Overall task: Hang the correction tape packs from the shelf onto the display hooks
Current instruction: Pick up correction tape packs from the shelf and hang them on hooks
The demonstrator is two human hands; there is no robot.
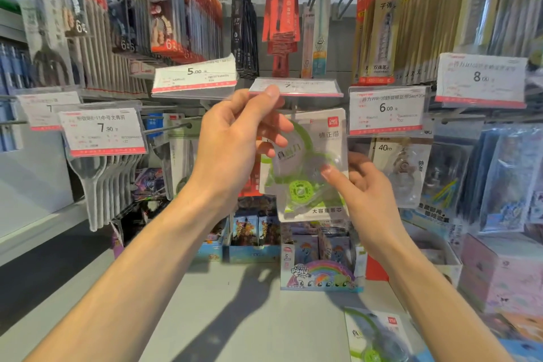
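Note:
A clear pack of green correction tape [311,156] hangs upright in front of me, just under a tilted-up price tag [305,87]. My right hand [364,185] pinches the pack's lower right part, thumb on its front. My left hand [235,141] lifts the price tag with its thumb while its curled fingers touch the pack's upper left. The hook itself is hidden behind the tag and my left hand. Another green correction tape pack [379,335] lies flat on the grey shelf [229,311] at the lower right.
Price tags [102,131] and bare hook rods [167,128] jut out left of my hands. Packs of pens hang above. A clear tape pack [405,167] hangs to the right. Boxes of cards [320,270] and a pink box [499,273] stand on the shelf.

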